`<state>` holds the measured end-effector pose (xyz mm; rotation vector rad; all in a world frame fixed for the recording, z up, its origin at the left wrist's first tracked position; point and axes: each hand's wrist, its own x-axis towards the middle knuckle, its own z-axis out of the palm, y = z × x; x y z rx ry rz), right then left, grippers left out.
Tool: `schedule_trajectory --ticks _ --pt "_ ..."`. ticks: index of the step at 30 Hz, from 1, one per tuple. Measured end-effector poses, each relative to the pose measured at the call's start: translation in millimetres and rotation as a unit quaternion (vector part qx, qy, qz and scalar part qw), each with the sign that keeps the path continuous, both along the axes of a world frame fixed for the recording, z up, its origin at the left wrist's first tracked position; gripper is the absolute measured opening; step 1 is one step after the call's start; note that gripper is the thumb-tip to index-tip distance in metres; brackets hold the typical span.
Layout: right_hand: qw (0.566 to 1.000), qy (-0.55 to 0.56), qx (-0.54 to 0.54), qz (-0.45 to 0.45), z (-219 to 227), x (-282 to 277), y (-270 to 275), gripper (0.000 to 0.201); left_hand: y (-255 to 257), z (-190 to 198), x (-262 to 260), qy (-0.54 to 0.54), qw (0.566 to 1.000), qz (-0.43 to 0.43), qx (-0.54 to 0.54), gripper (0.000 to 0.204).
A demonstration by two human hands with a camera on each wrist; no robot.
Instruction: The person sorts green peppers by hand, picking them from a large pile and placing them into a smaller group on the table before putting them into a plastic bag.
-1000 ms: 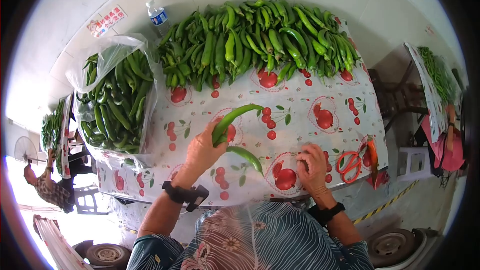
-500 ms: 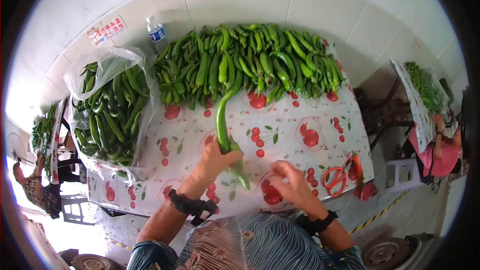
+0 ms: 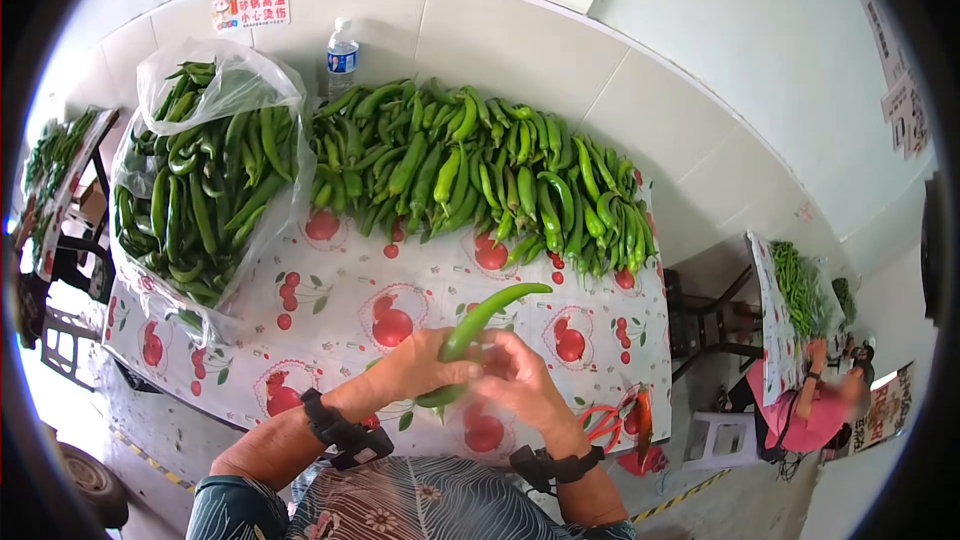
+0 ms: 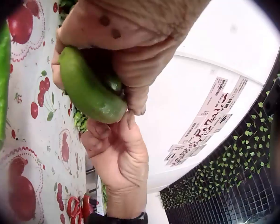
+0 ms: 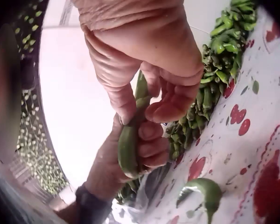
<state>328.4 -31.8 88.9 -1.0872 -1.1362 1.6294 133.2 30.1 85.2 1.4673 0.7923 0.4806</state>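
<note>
"What's the left hand [image 3: 420,368] holding?"

"A pepper [image 3: 482,320], fingers wrapped round it, above the table [image 3: 325,350]. The right hand [image 3: 522,382] was apart half a second ago; now it touches the pepper, fingers bent. I can't tell whether they pinch."

"Anything hidden?"

"The pepper's middle, behind the left fingers."

"Any writing?"

"The wall sign [image 3: 250,10] reads 砂锅高温 小心烫伤. The bottle [image 3: 342,60] has a blue label, too small to read."
</note>
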Motion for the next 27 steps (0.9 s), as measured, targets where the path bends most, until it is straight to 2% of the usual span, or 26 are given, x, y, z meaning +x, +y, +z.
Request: schedule_trajectory --ticks 1,4,5,6,8,11,14,15,18,19,25,27 --pt "1.000 0.014 -0.022 0.001 -2.5 2.4 1.6 0.045 -1.2 3.6 -1.7 -0.034 0.999 0.011 0.013 0.056" --pt "0.996 0.050 -0.076 -0.006 -9.2 8.7 4.8 0.028 6.8 6.7 -10.9 0.062 0.998 0.011 0.003 0.052" --pt "0.995 0.057 -0.085 -0.012 -9.9 11.5 7.3 0.023 9.4 -9.8 -13.3 0.072 0.996 0.057 0.002 0.045" --pt "0.993 0.065 -0.094 -0.017 -9.8 14.6 9.3 0.019 12.4 -12.6 -16.7 -0.003 0.993 0.115 -0.001 0.041" --pt "0.993 0.074 -0.074 -0.059 -3.8 21.8 16.0 0.016 19.6 -15.7 -25.0 -0.148 0.962 0.230 -0.007 0.035" --pt "0.989 0.091 -0.041 -0.106 -1.9 36.3 28.6 0.013 40.7 -20.2 -55.9 -0.199 0.926 0.314 -0.059 0.030" --pt "0.982 0.103 -0.002 -0.157 4.4 47.9 46.6 0.013 50.4 -40.1 -84.0 -0.042 0.938 0.343 -0.007 0.024" --pt "0.979 0.108 0.019 -0.174 6.7 51.2 56.6 0.013 46.6 -34.6 -83.4 0.021 0.931 0.363 -0.023 0.024" --pt "0.962 0.116 0.045 -0.244 12.4 57.5 92.9 0.014 40.6 -75.0 -94.0 0.137 0.933 0.331 -0.015 0.027" --pt "0.958 0.118 0.044 -0.259 12.1 60.7 108.0 0.015 40.5 -77.1 -93.9 0.151 0.926 0.346 0.022 0.031" --pt "0.942 0.084 0.044 -0.322 -11.5 59.3 187.6 0.016 38.2 -63.6 -94.5 0.124 0.929 0.348 -0.026 0.032" --pt "0.936 0.046 0.045 -0.346 -19.1 54.3 206.0 0.016 36.8 -78.9 -97.8 0.126 0.930 0.344 0.038 0.031"
